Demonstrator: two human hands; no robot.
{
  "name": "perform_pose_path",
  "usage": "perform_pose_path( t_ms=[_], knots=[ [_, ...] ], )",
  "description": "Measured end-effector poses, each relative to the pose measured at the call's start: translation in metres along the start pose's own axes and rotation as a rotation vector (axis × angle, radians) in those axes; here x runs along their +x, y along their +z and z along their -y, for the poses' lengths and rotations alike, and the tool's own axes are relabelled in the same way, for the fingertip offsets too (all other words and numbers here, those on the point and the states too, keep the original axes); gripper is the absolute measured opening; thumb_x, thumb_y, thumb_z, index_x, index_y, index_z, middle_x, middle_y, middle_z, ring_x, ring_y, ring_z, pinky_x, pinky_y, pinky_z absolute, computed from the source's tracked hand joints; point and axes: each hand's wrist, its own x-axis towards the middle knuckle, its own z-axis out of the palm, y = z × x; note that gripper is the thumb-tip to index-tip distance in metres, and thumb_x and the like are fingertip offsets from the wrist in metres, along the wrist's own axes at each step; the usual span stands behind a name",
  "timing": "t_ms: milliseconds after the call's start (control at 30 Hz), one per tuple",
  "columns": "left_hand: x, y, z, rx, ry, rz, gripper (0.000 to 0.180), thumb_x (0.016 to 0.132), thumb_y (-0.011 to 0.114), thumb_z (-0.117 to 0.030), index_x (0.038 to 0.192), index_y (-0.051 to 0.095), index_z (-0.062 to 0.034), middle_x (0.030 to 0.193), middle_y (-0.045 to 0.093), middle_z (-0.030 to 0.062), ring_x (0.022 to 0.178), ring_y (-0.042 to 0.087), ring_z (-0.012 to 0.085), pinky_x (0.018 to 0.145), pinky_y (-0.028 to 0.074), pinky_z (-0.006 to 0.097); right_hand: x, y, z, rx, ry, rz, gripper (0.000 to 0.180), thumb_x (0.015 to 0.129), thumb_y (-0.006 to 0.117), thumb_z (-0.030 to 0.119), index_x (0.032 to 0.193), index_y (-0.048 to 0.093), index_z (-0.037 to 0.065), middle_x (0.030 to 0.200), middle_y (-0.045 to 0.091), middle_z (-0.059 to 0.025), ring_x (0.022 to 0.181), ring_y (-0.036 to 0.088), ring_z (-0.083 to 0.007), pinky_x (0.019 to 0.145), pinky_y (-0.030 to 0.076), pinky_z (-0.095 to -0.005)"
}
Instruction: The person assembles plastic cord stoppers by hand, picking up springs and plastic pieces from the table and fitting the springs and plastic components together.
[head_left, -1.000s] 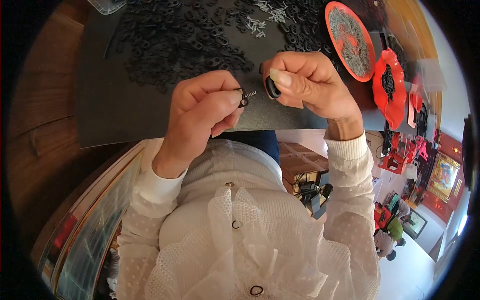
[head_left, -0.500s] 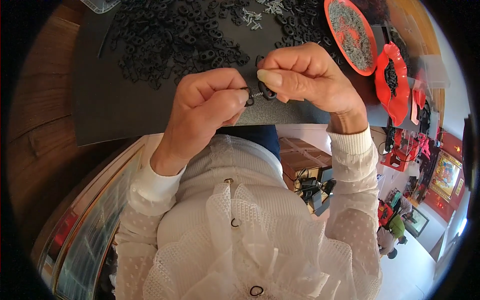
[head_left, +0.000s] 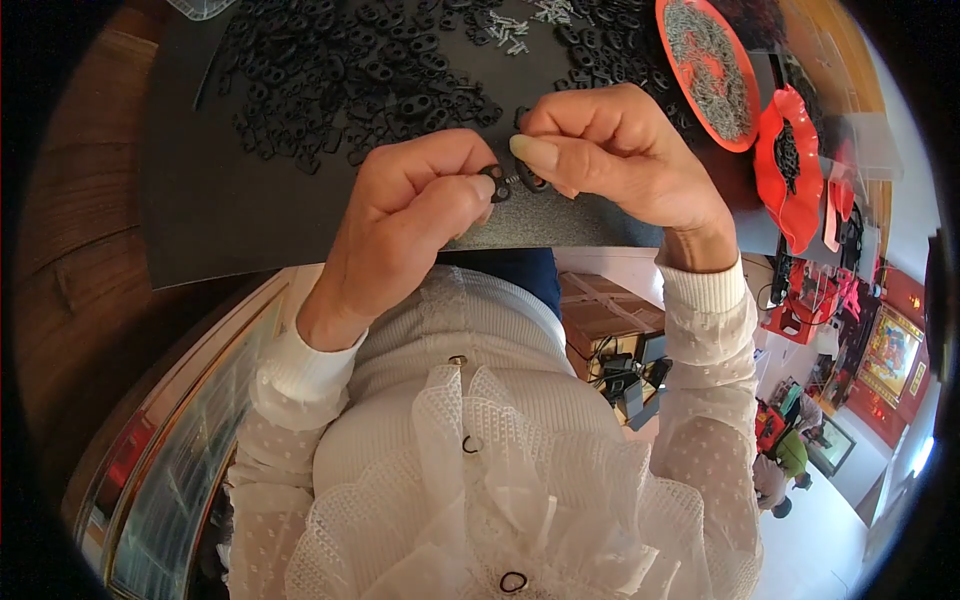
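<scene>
My left hand (head_left: 425,205) is curled up, pinching a small black piece (head_left: 500,186) with holes. My right hand (head_left: 625,160) is curled too, pinching a black oval part (head_left: 531,180). A tiny spring (head_left: 513,180) sits between them, over the dark table (head_left: 220,215).

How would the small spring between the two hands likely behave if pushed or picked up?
The spring is probably light, being so slim. Its coiled shape suggests it would compress when pushed; its roundness, that it might roll.
</scene>
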Motion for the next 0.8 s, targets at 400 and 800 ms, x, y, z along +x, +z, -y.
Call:
perform_pose_path(
  t_ms=[400,800],
  knots=[
    [0.0,-0.001,-0.005,0.052,0.002,0.017,0.012,0.087,0.052,-0.008,0.076,0.055,-0.0018,0.065,0.044,-0.0068,0.06,0.035,0.0012,0.051,0.029,0.02,0.004,0.005,0.0,-0.238,-0.122,-0.047,0.026,0.092,0.058,0.02,0.074,0.056,0.001,0.06,0.043,0.005,0.058,0.036,-0.003,0.048,0.03,-0.024],
    [0.002,0.003,-0.005,-0.038,-0.035,-0.09,0.016,0.088,0.052,-0.011,0.08,0.061,0.001,0.063,0.052,-0.0027,0.053,0.041,0.0018,0.048,0.032,0.019,0.001,0.017,0.001,-0.207,-0.129,-0.203,0.022,0.089,0.062,0.02,0.079,0.06,0.001,0.059,0.046,-0.0012,0.054,0.043,-0.0078,0.049,0.036,-0.027]
  ],
)
